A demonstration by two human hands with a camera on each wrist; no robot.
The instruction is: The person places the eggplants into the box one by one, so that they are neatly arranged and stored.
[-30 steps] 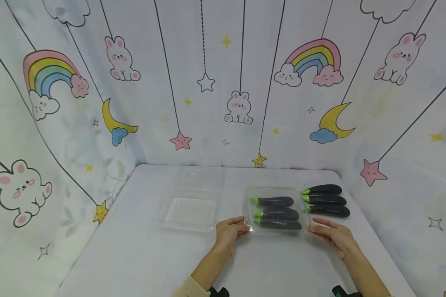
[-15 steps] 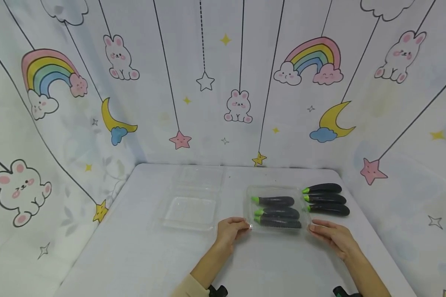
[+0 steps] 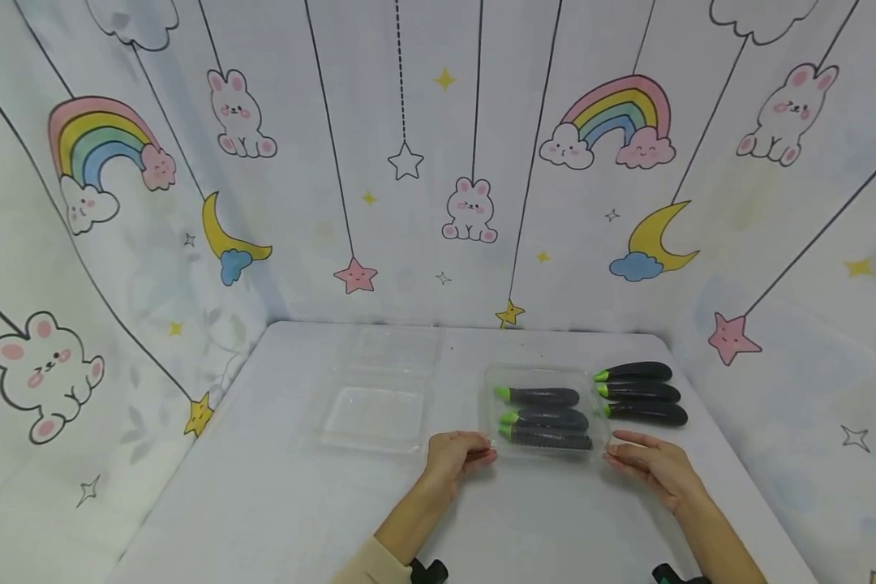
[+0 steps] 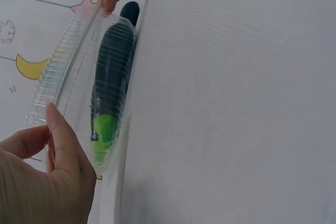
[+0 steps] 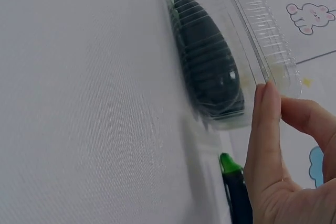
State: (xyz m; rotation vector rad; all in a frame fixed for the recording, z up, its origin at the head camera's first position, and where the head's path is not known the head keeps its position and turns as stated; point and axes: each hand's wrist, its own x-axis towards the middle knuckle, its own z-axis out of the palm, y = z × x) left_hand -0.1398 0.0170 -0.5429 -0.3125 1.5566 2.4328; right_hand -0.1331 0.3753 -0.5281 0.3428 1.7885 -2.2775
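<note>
A clear plastic clamshell container with three dark eggplants inside sits right of the table's middle, its lid down over them. At its near left corner my left hand pinches the rim between thumb and fingers. My right hand pinches the rim at the near right corner. The left wrist view shows the ribbed side wall with an eggplant's green stem end behind it. In the right wrist view, thumb and fingers meet at the rim beside the eggplant's rounded end.
Three more eggplants lie in a column just right of the container, stems to the left. Left of it an opened clear clamshell lies flat on the white table. A patterned curtain encloses the table's back and sides.
The container has shifted very slightly to the right. My left hand's fingertips have moved a little to the right along with it; the right hand stays almost in place.
</note>
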